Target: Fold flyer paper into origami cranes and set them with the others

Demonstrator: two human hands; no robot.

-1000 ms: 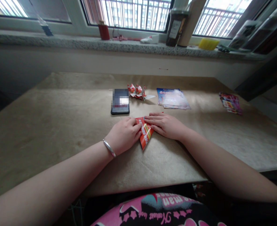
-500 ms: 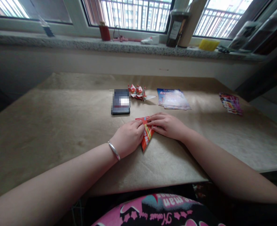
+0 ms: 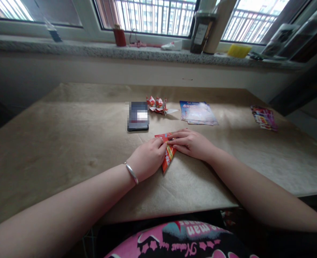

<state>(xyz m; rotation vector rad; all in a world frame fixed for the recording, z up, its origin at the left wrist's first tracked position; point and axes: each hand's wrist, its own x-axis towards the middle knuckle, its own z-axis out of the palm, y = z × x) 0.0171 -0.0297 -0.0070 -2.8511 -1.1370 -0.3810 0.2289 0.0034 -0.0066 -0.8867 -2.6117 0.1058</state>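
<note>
"Where was the folded red printed paper?"
"On the table, between the left hand and right hand, its tip pointing near."
"How were they?"
"The left curled over its left side; whether it pinched, I could not tell. The right's outstretched fingers rested on its far right part."
"Beyond?"
"A smartphone, far left of the paper."

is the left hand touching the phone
Apart: the head view shows bare table between the left hand and the phone's near edge.
</note>
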